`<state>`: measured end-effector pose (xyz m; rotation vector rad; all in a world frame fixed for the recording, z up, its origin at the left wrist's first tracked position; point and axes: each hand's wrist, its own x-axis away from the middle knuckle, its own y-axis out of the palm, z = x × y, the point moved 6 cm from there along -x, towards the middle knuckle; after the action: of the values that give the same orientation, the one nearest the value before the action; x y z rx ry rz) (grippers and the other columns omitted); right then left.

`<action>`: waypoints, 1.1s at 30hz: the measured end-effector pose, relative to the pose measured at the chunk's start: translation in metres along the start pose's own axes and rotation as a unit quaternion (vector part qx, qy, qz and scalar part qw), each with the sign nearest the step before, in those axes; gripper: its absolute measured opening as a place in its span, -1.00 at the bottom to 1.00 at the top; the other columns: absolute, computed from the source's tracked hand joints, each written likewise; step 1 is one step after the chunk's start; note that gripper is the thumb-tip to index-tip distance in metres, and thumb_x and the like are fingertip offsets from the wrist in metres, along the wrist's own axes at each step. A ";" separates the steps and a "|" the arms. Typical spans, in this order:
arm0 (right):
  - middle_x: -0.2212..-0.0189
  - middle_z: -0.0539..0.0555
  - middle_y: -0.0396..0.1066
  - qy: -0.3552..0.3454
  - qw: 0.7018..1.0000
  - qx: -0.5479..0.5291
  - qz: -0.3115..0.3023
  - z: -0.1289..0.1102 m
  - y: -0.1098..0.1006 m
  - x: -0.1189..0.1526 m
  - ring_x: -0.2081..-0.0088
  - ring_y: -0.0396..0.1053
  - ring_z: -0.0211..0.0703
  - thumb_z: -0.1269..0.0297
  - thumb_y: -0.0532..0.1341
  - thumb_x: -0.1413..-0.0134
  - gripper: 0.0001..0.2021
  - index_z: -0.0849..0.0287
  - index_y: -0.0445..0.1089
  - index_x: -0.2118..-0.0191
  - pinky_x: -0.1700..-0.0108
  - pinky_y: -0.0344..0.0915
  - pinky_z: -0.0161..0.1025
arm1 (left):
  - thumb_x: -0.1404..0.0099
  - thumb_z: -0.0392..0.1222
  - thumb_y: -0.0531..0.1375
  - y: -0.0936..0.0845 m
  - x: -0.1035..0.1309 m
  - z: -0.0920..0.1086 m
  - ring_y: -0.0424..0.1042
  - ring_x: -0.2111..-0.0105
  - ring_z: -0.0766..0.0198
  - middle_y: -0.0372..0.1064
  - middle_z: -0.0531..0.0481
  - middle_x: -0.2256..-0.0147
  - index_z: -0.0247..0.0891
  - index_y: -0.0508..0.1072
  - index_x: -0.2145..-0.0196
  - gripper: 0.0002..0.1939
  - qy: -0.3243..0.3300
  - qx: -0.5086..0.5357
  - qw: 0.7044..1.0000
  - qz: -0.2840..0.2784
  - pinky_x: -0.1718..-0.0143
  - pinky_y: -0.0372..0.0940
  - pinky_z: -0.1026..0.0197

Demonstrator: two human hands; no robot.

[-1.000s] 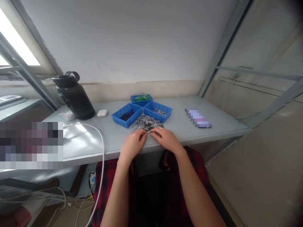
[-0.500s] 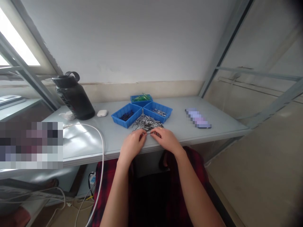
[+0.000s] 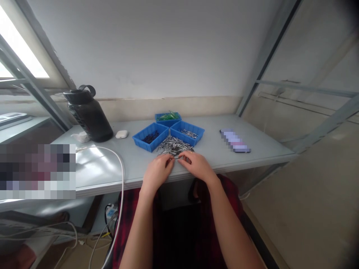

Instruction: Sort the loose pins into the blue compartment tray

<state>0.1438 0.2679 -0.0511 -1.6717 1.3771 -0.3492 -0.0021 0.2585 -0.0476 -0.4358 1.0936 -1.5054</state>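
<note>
Close to the desk's front edge, my left hand (image 3: 158,169) and my right hand (image 3: 198,164) are pinched on opposite ends of a thin dark rod (image 3: 176,158). It is too small for me to tell its exact kind, and the fingers cover both ends. Just beyond the fingertips lies a heap of slim metal rods (image 3: 174,143). Behind the heap stand three blue trays: the left tray (image 3: 138,141) holds dark small pieces, the right tray (image 3: 199,135) silvery rods, and the back tray (image 3: 167,121) green slender pieces.
A black bottle (image 3: 91,117) and a white earphone case (image 3: 121,134) stand to the left on the desk (image 3: 213,158). A white cable (image 3: 122,179) hangs over the front edge. On the right lies a phone (image 3: 235,141). A wall (image 3: 157,52) rises behind.
Both hands keep their pinch on the thin rod in nearly the same place. The view has shifted very slightly; the trays and heap look unchanged.
</note>
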 end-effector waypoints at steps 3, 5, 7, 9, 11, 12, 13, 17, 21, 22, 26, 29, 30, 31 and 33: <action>0.21 0.01 0.47 -0.013 1.000 -0.003 0.005 -0.001 0.000 0.000 0.22 0.38 -0.16 0.20 0.08 -0.24 -0.80 0.05 0.40 0.13 0.17 0.22 -0.25 | -0.35 -0.14 -0.02 0.000 0.000 0.000 0.41 0.25 0.16 0.45 0.00 0.27 -0.16 0.40 0.25 -0.79 0.000 0.002 1.000 -0.003 0.29 0.19 0.22; 0.19 0.00 0.47 -0.025 1.000 -0.004 0.006 -0.002 0.001 -0.001 0.17 0.38 -0.16 0.22 0.05 -0.26 -0.79 0.05 0.41 0.14 0.13 0.21 -0.24 | -0.35 -0.14 -0.02 -0.001 0.000 0.001 0.41 0.25 0.16 0.45 -0.01 0.26 -0.16 0.40 0.24 -0.79 0.004 0.002 1.000 -0.002 0.29 0.19 0.22; 0.20 0.00 0.47 -0.025 1.000 -0.005 0.004 -0.001 0.001 -0.001 0.17 0.38 -0.16 0.22 0.05 -0.26 -0.80 0.04 0.40 0.14 0.13 0.21 -0.25 | -0.35 -0.14 -0.02 -0.001 0.000 0.001 0.41 0.26 0.17 0.45 0.00 0.27 -0.16 0.40 0.23 -0.79 0.005 0.002 1.000 -0.002 0.30 0.18 0.22; 0.19 0.00 0.47 -0.014 1.000 -0.007 0.005 0.000 0.001 -0.001 0.19 0.39 -0.16 0.23 0.06 -0.25 -0.81 0.04 0.39 0.15 0.16 0.22 -0.25 | -0.35 -0.13 0.00 -0.001 0.000 0.001 0.41 0.27 0.17 0.45 0.02 0.29 -0.14 0.41 0.21 -0.79 0.001 0.002 1.000 -0.003 0.31 0.18 0.22; 0.19 0.00 0.47 -0.005 1.000 -0.009 0.009 0.001 0.001 -0.001 0.20 0.40 -0.16 0.24 0.06 -0.25 -0.83 0.04 0.39 0.15 0.18 0.22 -0.26 | -0.34 -0.12 0.01 -0.001 0.000 0.001 0.41 0.26 0.18 0.45 0.03 0.28 -0.13 0.41 0.21 -0.79 -0.001 0.002 1.000 -0.001 0.30 0.18 0.22; 0.18 0.00 0.47 -0.004 1.000 -0.009 0.010 0.001 0.001 -0.001 0.21 0.40 -0.16 0.24 0.06 -0.25 -0.83 0.04 0.39 0.16 0.18 0.22 -0.26 | -0.34 -0.12 0.01 -0.001 0.000 0.001 0.41 0.25 0.18 0.45 0.03 0.27 -0.14 0.42 0.22 -0.79 0.002 0.001 1.000 -0.001 0.29 0.18 0.22; 0.19 0.00 0.47 -0.004 1.000 -0.008 0.010 0.001 0.000 -0.001 0.21 0.40 -0.16 0.25 0.07 -0.25 -0.83 0.05 0.39 0.16 0.19 0.22 -0.26 | -0.34 -0.11 0.01 -0.001 0.000 0.001 0.41 0.25 0.18 0.45 0.02 0.27 -0.14 0.42 0.24 -0.79 0.005 -0.001 1.000 0.000 0.29 0.18 0.22; 0.18 0.00 0.47 -0.011 1.000 -0.006 0.009 0.000 0.000 0.000 0.21 0.40 -0.16 0.21 0.07 -0.25 -0.81 0.05 0.39 0.13 0.19 0.23 -0.26 | -0.35 -0.13 -0.01 -0.001 0.000 0.001 0.40 0.26 0.18 0.44 0.01 0.28 -0.17 0.40 0.30 -0.78 0.014 -0.004 1.000 0.000 0.30 0.18 0.22; 0.16 0.01 0.47 -0.017 1.000 -0.004 0.008 0.000 0.001 -0.001 0.17 0.39 -0.15 0.17 0.05 -0.27 -0.77 0.04 0.41 0.11 0.12 0.22 -0.24 | -0.35 -0.14 -0.01 -0.001 0.001 0.001 0.41 0.26 0.18 0.45 0.03 0.28 -0.15 0.40 0.26 -0.80 0.007 0.002 1.000 0.002 0.31 0.18 0.23; 0.18 0.01 0.47 -0.018 1.000 -0.001 0.006 0.000 0.001 -0.001 0.17 0.39 -0.15 0.18 0.04 -0.27 -0.77 0.04 0.41 0.12 0.11 0.22 -0.23 | -0.35 -0.14 -0.01 -0.002 0.001 0.001 0.41 0.27 0.18 0.45 0.02 0.28 -0.15 0.40 0.24 -0.80 0.005 0.002 1.000 0.003 0.31 0.18 0.23; 0.22 0.00 0.47 -0.023 1.000 0.006 0.004 0.000 0.002 -0.001 0.18 0.39 -0.16 0.23 0.05 -0.27 -0.79 0.04 0.42 0.15 0.13 0.22 -0.24 | -0.34 -0.13 0.00 -0.002 0.001 0.003 0.42 0.27 0.18 0.46 0.02 0.29 -0.15 0.41 0.20 -0.79 0.010 0.002 1.000 -0.002 0.30 0.19 0.23; 0.20 -0.01 0.48 -0.022 1.000 -0.001 0.008 0.000 0.001 0.000 0.18 0.39 -0.16 0.24 0.06 -0.26 -0.81 0.04 0.40 0.14 0.15 0.22 -0.25 | -0.35 -0.10 0.00 -0.001 0.001 0.003 0.41 0.25 0.18 0.45 0.02 0.27 -0.14 0.41 0.21 -0.79 0.016 0.000 1.000 -0.004 0.27 0.20 0.22; 0.20 -0.01 0.48 -0.019 1.000 -0.002 0.008 0.000 0.001 0.000 0.19 0.39 -0.16 0.24 0.06 -0.26 -0.81 0.04 0.40 0.14 0.15 0.22 -0.25 | -0.35 -0.10 0.00 -0.001 0.001 0.003 0.40 0.24 0.17 0.45 0.02 0.26 -0.14 0.41 0.22 -0.79 0.015 0.000 1.000 -0.004 0.26 0.20 0.22; 0.19 0.00 0.48 -0.015 1.000 -0.002 0.009 0.001 0.001 0.000 0.19 0.39 -0.15 0.24 0.07 -0.25 -0.82 0.04 0.40 0.14 0.16 0.22 -0.25 | -0.35 -0.10 0.00 -0.001 0.001 0.002 0.40 0.22 0.17 0.45 0.01 0.25 -0.14 0.41 0.23 -0.79 0.014 -0.001 1.000 -0.004 0.25 0.20 0.22; 0.18 0.00 0.48 -0.010 1.000 0.002 0.008 0.001 0.001 0.000 0.20 0.40 -0.15 0.23 0.07 -0.25 -0.81 0.04 0.40 0.13 0.16 0.23 -0.24 | -0.35 -0.11 0.00 0.000 0.001 0.001 0.40 0.22 0.17 0.44 0.01 0.25 -0.14 0.42 0.26 -0.78 0.009 -0.003 1.000 -0.005 0.25 0.20 0.22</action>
<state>0.1437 0.2683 -0.0522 -1.6557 1.3726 -0.3258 -0.0016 0.2572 -0.0469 -0.4323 1.1128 -1.5170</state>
